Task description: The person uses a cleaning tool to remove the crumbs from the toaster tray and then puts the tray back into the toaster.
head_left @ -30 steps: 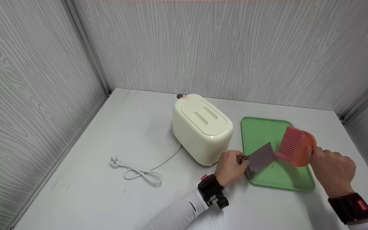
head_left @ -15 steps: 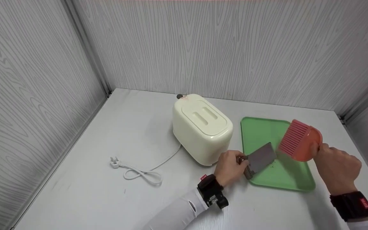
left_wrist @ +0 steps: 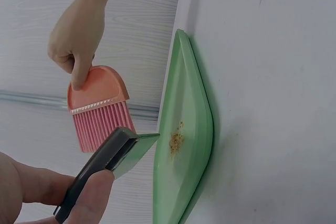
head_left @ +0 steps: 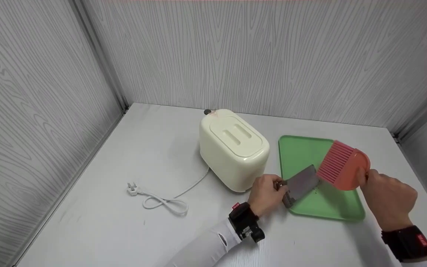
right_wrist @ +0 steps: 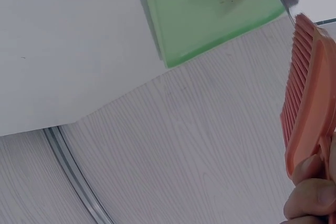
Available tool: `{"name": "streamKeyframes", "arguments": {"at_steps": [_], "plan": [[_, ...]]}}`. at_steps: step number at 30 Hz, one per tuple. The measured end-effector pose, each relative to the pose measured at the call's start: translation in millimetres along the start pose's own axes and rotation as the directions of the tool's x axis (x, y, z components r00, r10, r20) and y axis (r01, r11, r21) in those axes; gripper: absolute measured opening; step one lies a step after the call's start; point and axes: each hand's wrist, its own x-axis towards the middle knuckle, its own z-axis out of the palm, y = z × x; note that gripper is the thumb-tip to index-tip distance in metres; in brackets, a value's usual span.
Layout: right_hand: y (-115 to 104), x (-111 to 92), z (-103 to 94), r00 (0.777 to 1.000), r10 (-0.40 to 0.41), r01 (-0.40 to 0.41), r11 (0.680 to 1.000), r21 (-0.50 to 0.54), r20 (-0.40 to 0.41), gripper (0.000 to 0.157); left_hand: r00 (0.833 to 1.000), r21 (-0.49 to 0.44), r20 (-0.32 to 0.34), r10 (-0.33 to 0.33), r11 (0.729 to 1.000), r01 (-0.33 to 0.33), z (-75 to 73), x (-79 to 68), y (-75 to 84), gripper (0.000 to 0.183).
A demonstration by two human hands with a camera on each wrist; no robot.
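My left hand (head_left: pixel 266 194) pinches the dark end of a flat metal crumb tray (head_left: pixel 302 183), which is tilted over the green tray (head_left: pixel 291 148). In the left wrist view, finger and thumb grip that crumb tray (left_wrist: pixel 107 153) by its dark edge. My right hand (head_left: pixel 388 198) holds an orange brush (head_left: pixel 354 172) with pink bristles by its handle. The bristle tips are at the crumb tray's far end; in the right wrist view the brush (right_wrist: pixel 312 98) overlaps its corner. A small heap of brown crumbs (left_wrist: pixel 176 142) lies on the green tray below.
A cream toaster (head_left: pixel 235 148) stands left of the green tray, close to my left hand. Its white cord (head_left: pixel 167 202) lies looped on the white table (head_left: pixel 117 237), with the plug (head_left: pixel 132 189) farther left. Grey wood-grain panels (head_left: pixel 254 55) enclose the back and sides.
The brush moved up and right off the crumb tray's end, then back down and left to it. My left hand and the crumb tray have stayed nearly still.
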Motion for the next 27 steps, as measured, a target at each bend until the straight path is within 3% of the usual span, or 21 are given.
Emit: {"name": "streamKeyframes", "arguments": {"at_steps": [3,14,21,23,26,27], "plan": [[-2,2,2.3,1.0,-0.014,0.014,1.0,0.008,0.009,0.055,1.0,-0.005,0.001,0.002,1.0,-0.002,-0.7,-0.5,0.0,0.008],[5,-5,1.2,0.987,-0.051,0.049,0.999,0.012,0.154,0.049,1.0,0.006,-0.008,-0.012,1.0,0.012,-2.4,-0.3,-0.6,0.008],[14,-11,-6.5,0.983,0.063,-0.061,0.998,-0.015,0.174,0.057,0.999,-0.006,-0.018,-0.026,1.0,0.026,-2.4,0.2,0.1,0.008],[16,-13,-8.8,0.963,0.133,-0.129,0.991,-0.03,0.234,0.058,0.999,-0.023,-0.021,-0.026,0.999,0.025,-2.9,-0.2,-1.2,0.009],[20,-15,-12.0,0.899,0.245,-0.235,0.969,-0.07,0.363,0.058,1.0,-0.039,-0.025,-0.01,0.999,0.009,-4.5,-1.4,-4.5,0.008],[22,-16,-12.2,0.891,0.259,-0.251,0.965,-0.073,0.373,0.058,1.0,-0.044,-0.025,-0.003,0.999,0.002,-5.3,-2.0,-5.4,0.008]]}}
